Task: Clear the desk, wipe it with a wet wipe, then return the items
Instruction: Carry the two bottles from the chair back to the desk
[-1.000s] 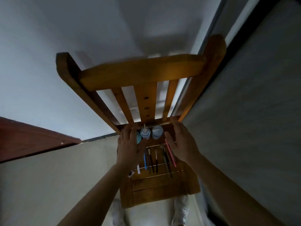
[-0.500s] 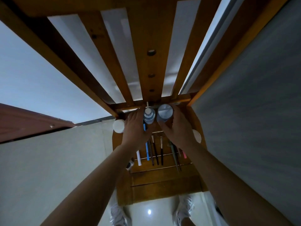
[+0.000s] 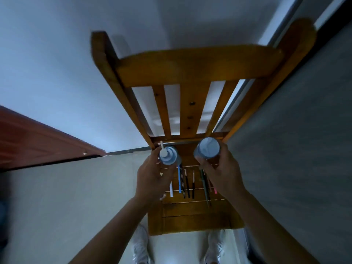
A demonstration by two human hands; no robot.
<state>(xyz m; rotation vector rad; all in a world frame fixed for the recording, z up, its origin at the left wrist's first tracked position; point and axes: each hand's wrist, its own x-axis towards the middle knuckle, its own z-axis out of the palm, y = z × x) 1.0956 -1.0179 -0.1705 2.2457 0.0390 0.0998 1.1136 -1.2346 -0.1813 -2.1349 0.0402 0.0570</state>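
Note:
I look straight down on a wooden chair (image 3: 196,220). My left hand (image 3: 152,180) grips a pale blue pump bottle (image 3: 168,155), seen from the top with its white nozzle pointing away. My right hand (image 3: 221,172) grips a second pale blue bottle with a flat round cap (image 3: 207,148). Both bottles are held above the back of the seat. On the seat between my hands lie several pens and thin brushes (image 3: 187,184), among them a blue pen (image 3: 179,181) and a pink one (image 3: 215,190).
The chair's slatted backrest (image 3: 190,67) rises toward me. A reddish-brown wooden edge (image 3: 38,143) runs at the left, and a grey surface (image 3: 295,149) fills the right. My white shoes (image 3: 141,246) stand on the pale floor below the seat.
Both hands closed round the two bottles at the back of the seat and lifted them apart. The view dipped close to the backrest, then pulled back.

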